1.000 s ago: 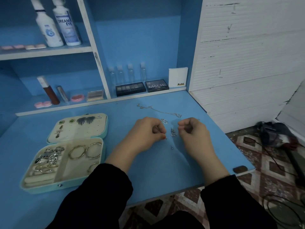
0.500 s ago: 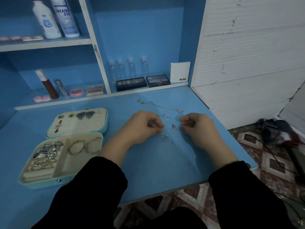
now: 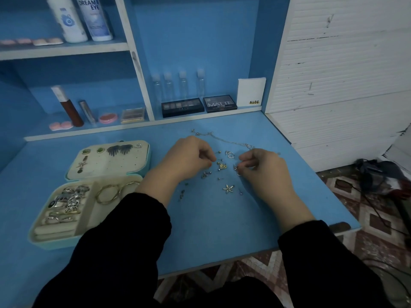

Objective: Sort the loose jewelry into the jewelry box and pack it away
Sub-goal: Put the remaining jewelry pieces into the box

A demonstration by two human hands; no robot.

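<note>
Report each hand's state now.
Left hand: fingers curled, grip contents cannot be told.
Right hand: pinches a small silver jewelry piece.

jewelry box [image 3: 124,174]: teal, open, left | loose jewelry [image 3: 222,166]: scattered mid-table

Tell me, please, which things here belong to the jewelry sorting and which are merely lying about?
For the job: jewelry box, loose earrings, star charm, chain necklace, left hand, right hand pinching a silver piece.
Lying about: eyeshadow palettes, clear bottles, white NUDE box, two white bottles.
</note>
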